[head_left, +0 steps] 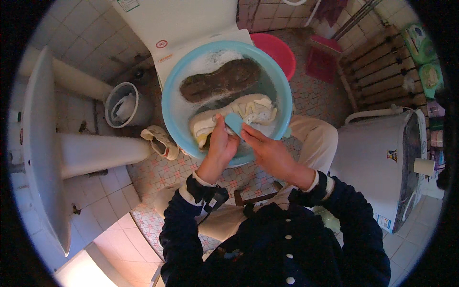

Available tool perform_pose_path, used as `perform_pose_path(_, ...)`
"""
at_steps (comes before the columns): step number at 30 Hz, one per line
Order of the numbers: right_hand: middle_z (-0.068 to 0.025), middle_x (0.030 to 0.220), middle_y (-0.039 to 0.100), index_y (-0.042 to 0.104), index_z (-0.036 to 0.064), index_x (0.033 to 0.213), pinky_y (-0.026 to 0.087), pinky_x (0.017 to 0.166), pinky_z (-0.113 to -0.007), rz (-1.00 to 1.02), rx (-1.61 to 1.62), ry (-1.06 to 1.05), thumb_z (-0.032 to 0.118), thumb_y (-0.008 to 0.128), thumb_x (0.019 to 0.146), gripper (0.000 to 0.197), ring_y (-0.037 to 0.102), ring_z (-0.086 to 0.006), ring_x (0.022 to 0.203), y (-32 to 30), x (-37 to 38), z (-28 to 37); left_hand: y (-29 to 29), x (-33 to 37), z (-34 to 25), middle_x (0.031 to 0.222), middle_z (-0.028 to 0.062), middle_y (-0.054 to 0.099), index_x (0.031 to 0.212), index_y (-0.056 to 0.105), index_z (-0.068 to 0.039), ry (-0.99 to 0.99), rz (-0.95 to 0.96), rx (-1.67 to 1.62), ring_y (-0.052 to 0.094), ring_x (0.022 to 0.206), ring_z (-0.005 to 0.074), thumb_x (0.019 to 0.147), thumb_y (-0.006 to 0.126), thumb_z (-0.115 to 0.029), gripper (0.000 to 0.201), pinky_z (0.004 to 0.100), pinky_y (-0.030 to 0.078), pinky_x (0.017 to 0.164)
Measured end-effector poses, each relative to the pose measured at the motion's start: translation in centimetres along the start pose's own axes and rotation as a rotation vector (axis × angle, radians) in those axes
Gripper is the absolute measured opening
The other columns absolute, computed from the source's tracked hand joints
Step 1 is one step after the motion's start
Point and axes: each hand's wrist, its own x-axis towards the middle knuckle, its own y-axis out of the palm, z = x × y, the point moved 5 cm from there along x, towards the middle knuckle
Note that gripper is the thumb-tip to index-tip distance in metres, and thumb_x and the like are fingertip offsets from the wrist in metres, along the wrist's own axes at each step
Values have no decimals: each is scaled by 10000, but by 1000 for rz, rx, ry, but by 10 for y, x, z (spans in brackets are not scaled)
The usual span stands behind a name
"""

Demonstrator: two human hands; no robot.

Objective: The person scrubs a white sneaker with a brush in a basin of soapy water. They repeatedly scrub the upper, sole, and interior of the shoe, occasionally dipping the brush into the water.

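Note:
A light blue basin (168, 122) of sudsy water stands in front of me. In it, a white sneaker (253, 106) lies on its side nearest me. Behind that rests another shoe (220, 80) with its dark brown sole turned up. My left hand (223, 143) grips the near edge of the white sneaker, thumb up along its side; the other fingers are partly hidden. My right hand (271, 153) is closed around a light blue scrub brush (234, 123), pressed against the sneaker's upper. The brush's bristles are hidden from view.
Another sneaker (160, 142) is on the tiled floor, by a waste bin (136, 107) and a white pedestal sink (103, 153). A pink basin (279, 50) and red dustpan (320, 64) sit beyond. To the right stands a white washing machine (368, 148).

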Motion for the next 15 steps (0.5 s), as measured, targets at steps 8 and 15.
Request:
perform_pose_path(8, -107, 1295, 396, 443, 40, 1200, 491, 666, -398, -8, -176, 18, -43, 498, 679, 530, 588, -330, 824, -7, 14, 0, 8, -7, -2, 1150, 78, 491, 1154, 414, -54, 67, -48, 59, 474, 1049, 212, 927, 325, -371, 400, 350, 379, 920)
perform_pose_path(15, -96, 1295, 400, 468, 39, 1178, 495, 665, -401, 15, -89, -6, -50, 505, 667, 520, 593, -326, 806, -10, 7, 10, 12, -12, 0, 1165, 89, 478, 1170, 397, -54, 36, -17, 75, 450, 1094, 223, 931, 330, -340, 378, 373, 361, 957)
